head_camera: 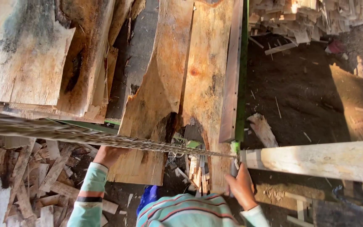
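My left hand (pixel 108 154) grips the near end of a rough, pale wooden slab (pixel 154 113) that runs away from my fingers. My right hand (pixel 241 185) is closed around a grey post (pixel 234 168) beside it. Below lie wood offcuts (pixel 34 176) on dark dirt ground (pixel 303 88).

You've got one cam only, head-mounted, looking steeply down over your chest at both arms, close in; wood slabs (pixel 169 84) ahead, dirt floor (pixel 307 96) to the right.
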